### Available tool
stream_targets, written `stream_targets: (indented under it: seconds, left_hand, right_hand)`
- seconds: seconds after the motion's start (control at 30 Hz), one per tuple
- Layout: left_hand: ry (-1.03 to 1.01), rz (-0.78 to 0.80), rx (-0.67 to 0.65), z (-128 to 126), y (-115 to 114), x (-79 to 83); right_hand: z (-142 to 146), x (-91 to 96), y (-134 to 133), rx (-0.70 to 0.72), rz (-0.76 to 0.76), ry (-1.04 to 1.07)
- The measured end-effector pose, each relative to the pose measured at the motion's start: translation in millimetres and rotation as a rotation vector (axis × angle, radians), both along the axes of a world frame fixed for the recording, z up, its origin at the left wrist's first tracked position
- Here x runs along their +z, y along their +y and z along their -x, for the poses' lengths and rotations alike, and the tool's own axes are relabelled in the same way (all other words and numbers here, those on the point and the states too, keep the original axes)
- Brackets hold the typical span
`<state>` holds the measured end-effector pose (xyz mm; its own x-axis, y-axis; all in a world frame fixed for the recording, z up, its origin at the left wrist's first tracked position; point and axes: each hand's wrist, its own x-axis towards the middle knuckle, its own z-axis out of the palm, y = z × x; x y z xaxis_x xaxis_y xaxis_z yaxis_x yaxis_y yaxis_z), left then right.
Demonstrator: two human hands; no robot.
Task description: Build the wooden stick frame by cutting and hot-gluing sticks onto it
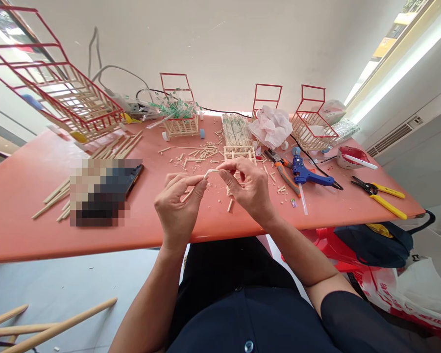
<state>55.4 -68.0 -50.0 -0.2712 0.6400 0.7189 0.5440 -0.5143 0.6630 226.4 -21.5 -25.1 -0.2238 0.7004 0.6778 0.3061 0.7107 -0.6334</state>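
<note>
Above the near edge of an orange-red table (29,191), both my hands pinch a short, pale wooden stick (210,172). My left hand (178,208) grips its lower end with thumb and fingers closed. My right hand (248,189) pinches the upper, bent end. Just behind my right hand lies a small ladder-like frame of wooden sticks (239,154). Cut stick pieces (198,154) are scattered beyond my hands.
A blue glue gun (306,174), orange pliers (283,174) and yellow-handled cutters (384,195) lie to the right. Red-framed stick carts (71,103) (179,117) (310,122) stand at the back. Long sticks (57,196) and a blurred dark object (105,191) lie left.
</note>
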Motion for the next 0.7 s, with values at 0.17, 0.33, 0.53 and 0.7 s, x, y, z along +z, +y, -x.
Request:
stream_targets:
  seconds: [0.17,0.33,0.53,0.7]
  left_hand:
    - [0.006,0.002,-0.006,-0.5,-1.0,0.3]
    - [-0.003,0.021,-0.026,-1.5,-2.0,1.0]
    - [-0.002,0.014,-0.023,-2.0,-1.8,2.1]
    - [0.004,0.014,-0.007,-1.6,-1.2,1.5]
  right_hand:
    - [-0.2,0.4,-0.6,-0.003,-0.047,0.016]
    - [0.3,-0.5,-1.1,-0.027,-0.033,0.000]
    - [0.3,-1.5,-0.4,-0.014,-0.057,-0.013]
    - [0.7,-0.3,-0.5,0.001,-0.073,-0.010]
